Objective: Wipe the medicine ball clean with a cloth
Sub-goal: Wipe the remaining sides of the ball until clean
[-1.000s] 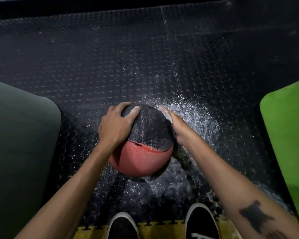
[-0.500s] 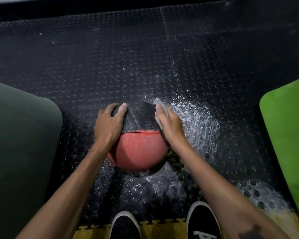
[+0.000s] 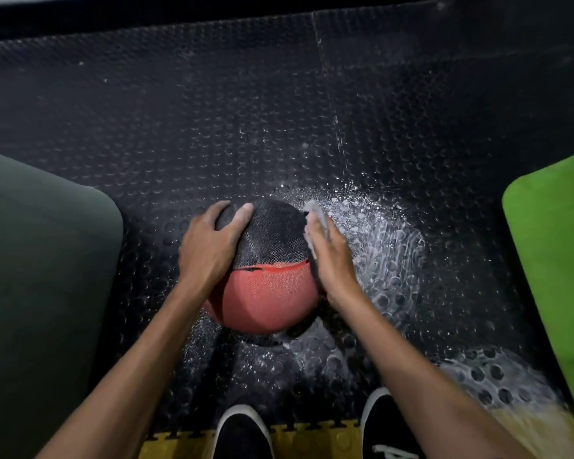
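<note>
The medicine ball [image 3: 262,293] is black above, red below. The cloth [image 3: 315,210] is pale grey. The floor [image 3: 212,111] is black and studded, with white speckles.

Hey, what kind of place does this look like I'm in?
Most likely a gym or home workout area. The floor is black studded rubber matting, a red and black medicine ball sits on it, and a green exercise mat lies at the right.
</note>
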